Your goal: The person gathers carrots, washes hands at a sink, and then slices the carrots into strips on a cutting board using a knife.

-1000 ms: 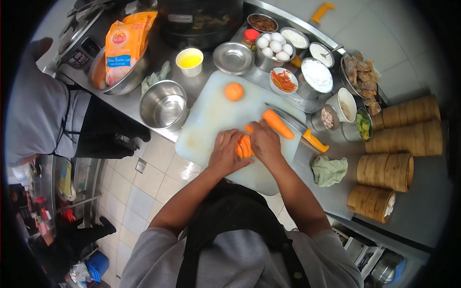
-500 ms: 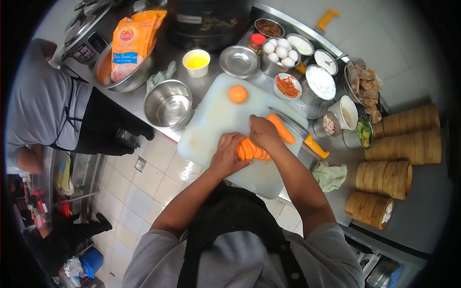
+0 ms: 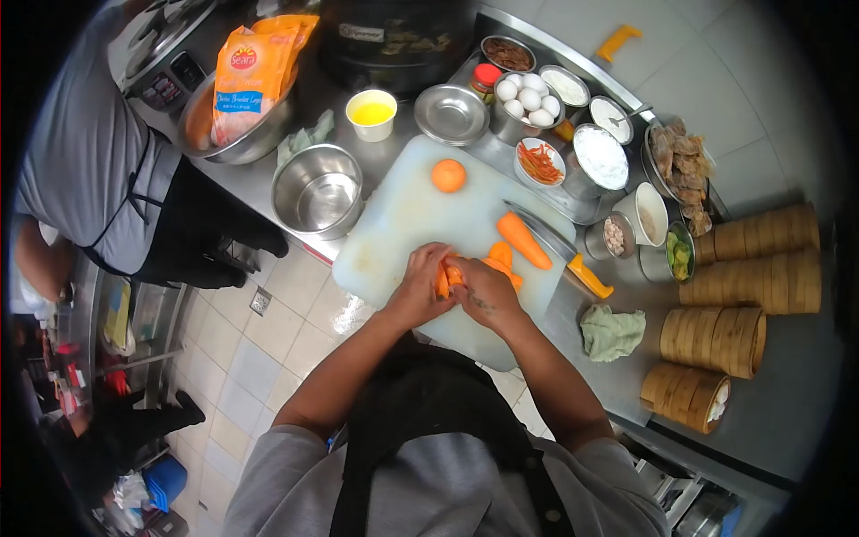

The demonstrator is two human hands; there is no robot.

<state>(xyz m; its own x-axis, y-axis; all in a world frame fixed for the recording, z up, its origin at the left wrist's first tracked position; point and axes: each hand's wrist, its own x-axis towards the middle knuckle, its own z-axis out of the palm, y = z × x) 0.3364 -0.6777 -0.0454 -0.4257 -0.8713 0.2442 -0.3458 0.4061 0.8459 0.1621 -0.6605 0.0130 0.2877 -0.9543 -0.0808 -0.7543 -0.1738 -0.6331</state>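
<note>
Cutting board, white, rectangular, rounded corners. Knife, steel blade, yellow handle: lying on the right edge. Left hand: curled, gripping one side of the bunched slices. Right hand: closed in on the other side, fingertips partly hidden. Carrot length, tapered, orange: beside the blade. Carrot chunk, round, orange: far side of board. Carrot slices, thin, orange: between both hands, over the board's near part; likely light, firm, moist, slippery, snappable; best held by squeezing the stack from both ends. Appearance: bright, smooth, overlapping; others lie loose alongside.
</note>
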